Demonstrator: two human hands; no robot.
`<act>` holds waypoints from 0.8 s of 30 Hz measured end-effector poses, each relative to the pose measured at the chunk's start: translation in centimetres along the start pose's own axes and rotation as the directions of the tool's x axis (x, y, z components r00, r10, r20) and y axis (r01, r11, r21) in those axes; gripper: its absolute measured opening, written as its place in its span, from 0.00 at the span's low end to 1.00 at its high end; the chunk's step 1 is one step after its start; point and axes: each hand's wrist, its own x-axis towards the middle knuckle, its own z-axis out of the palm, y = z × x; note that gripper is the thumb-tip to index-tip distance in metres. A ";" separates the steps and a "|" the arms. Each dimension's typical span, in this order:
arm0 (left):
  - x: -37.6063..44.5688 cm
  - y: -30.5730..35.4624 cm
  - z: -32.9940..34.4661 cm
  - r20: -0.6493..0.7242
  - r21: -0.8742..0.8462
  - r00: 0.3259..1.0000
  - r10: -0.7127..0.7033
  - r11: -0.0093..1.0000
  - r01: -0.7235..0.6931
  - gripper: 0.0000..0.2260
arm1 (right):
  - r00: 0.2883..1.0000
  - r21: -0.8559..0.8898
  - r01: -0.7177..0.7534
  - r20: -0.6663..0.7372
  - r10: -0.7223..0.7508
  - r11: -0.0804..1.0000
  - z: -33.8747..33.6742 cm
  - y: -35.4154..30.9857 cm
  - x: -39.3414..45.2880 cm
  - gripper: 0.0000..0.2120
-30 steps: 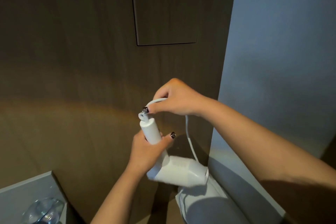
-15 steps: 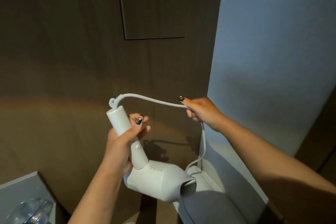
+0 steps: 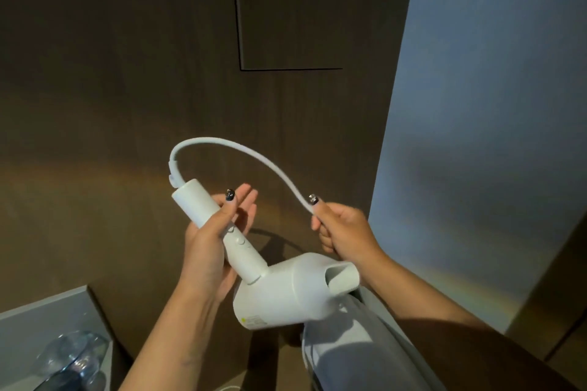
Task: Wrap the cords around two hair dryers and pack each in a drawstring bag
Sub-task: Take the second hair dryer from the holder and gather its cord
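In front of the dark wood-panelled wall (image 3: 127, 105), a white hair dryer (image 3: 279, 289) is held up in the air, handle tilted up and to the left, barrel low with its nozzle facing right. The left hand (image 3: 209, 241) holds the handle: the thumb presses across its front while the fingers (image 3: 246, 209) lie nearly straight behind it, more a cradle than a tight grasp. From the top end of the handle the white cord (image 3: 241, 152) rises, arches over to the right and comes down into the right hand (image 3: 343, 232), which is closed around it with the thumb on top. That hand sits to the right of the handle, just above the nozzle.

Judging from this, step 1 is in hand for the 1st of the 2 dryers: the cord is drawn out in a loop and no turn lies around the handle yet. The next move would likely call for the right hand to carry the cord behind and around the handle, keeping light tension, while the left hand steadies the dryer and shifts its thumb to let each turn pass. The stiff strain relief by the handle end will resist a tight 1st bend.

Below the barrel lies pale grey fabric (image 3: 349, 355), possibly a drawstring bag, though I cannot tell. Lower left of the dryer, a clear glass object (image 3: 73, 359) sits on a grey desk (image 3: 38, 320).
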 end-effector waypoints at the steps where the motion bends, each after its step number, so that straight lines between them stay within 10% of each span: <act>1: 0.0 0.0 0.0 0.002 -0.015 1.000 -0.003 1.000 0.003 0.17 | 0.999 -0.064 0.020 0.029 -0.018 0.998 0.6 -0.2 -0.3 0.20; 6: -0.5 0.1 -0.2 0.140 0.126 0.990 0.022 0.991 -0.040 0.22 | 0.978 -0.306 0.109 0.203 -0.047 0.946 3.1 0.5 -1.8 0.18; 14: -1.1 0.1 -0.4 0.071 0.206 0.995 0.064 0.975 -0.078 0.17 | 0.990 -0.327 -0.077 0.087 0.111 0.942 3.3 1.7 -2.0 0.20; 20: -0.9 -0.8 -0.4 0.020 0.184 0.998 0.059 0.981 -0.061 0.29 | 0.908 0.093 -0.389 -0.126 0.399 0.916 1.4 2.4 -1.3 0.16; 24: -1.4 -1.8 -0.5 0.083 0.334 0.997 -0.003 0.942 -0.025 0.29 | 0.893 0.002 -0.420 -0.177 0.414 0.907 1.1 3.1 -1.4 0.16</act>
